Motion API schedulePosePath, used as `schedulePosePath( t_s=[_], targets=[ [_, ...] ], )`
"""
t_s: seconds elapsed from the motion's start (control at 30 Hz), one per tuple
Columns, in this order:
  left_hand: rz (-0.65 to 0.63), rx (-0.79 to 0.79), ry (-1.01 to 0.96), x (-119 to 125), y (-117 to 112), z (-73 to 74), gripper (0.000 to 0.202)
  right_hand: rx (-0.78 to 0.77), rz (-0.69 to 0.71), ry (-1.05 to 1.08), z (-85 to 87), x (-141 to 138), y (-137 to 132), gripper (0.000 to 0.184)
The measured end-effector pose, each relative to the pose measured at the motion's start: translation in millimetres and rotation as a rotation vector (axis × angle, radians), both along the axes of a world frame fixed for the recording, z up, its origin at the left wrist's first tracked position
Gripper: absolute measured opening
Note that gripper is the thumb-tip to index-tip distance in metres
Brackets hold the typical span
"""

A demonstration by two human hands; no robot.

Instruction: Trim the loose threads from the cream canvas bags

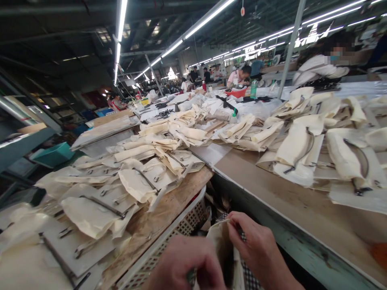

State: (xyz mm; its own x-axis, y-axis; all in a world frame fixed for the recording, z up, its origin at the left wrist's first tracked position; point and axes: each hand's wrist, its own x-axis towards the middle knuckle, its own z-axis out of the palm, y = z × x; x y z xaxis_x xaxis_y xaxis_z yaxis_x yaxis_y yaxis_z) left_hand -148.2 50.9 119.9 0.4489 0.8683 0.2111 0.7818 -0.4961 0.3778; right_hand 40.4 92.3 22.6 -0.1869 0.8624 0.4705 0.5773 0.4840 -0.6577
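The left hand [187, 264] and right hand [256, 247] were close together, both pinched on a cream fabric pouch [219, 241] held between them. Just left of them sat a white basket [178, 233]. Beyond it, similar cream pieces [136, 181] were heaped on a wooden table [169, 209].
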Motion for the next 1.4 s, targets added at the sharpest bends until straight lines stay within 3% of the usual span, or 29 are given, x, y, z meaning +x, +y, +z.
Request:
schedulePosePath(
  t_s=[0.07,0.13,0.23,0.33,0.57,0.83,1.03,1.4],
  targets=[
    [0.084,0.056,-0.013,8,15,-10.3,0.031,0.012,0.01,0.001,-1.0,0,0,0.018],
    [0.2,0.086,0.069,18,26,-21.7,0.024,0.018,0.032,-0.005,-2.1,1,0,0.018],
    [0.27,-0.068,0.134,28,33,-33.3,0.021,0.001,0.061,-0.035,-4.1,3,1,0.017],
    [0.311,-0.212,0.175,32,35,-34.9,0.019,-0.012,0.052,-0.039,-7.2,6,1,0.016],
    [0.252,-0.236,0.356,32,55,-34.7,0.006,0.032,0.039,-0.026,-11.4,3,3,0.015],
    [0.212,-0.235,0.066,25,52,-45.9,0.022,0.021,0.031,0.002,-6.3,4,2,0.016],
    [0.136,-0.163,-0.03,17,48,-52.2,0.026,-0.007,0.055,0.026,-6.3,3,3,0.014],
    [0.08,-0.214,-0.148,17,49,-49.6,0.035,0.011,0.063,0.027,-3.2,5,1,0.015]
  ],
)
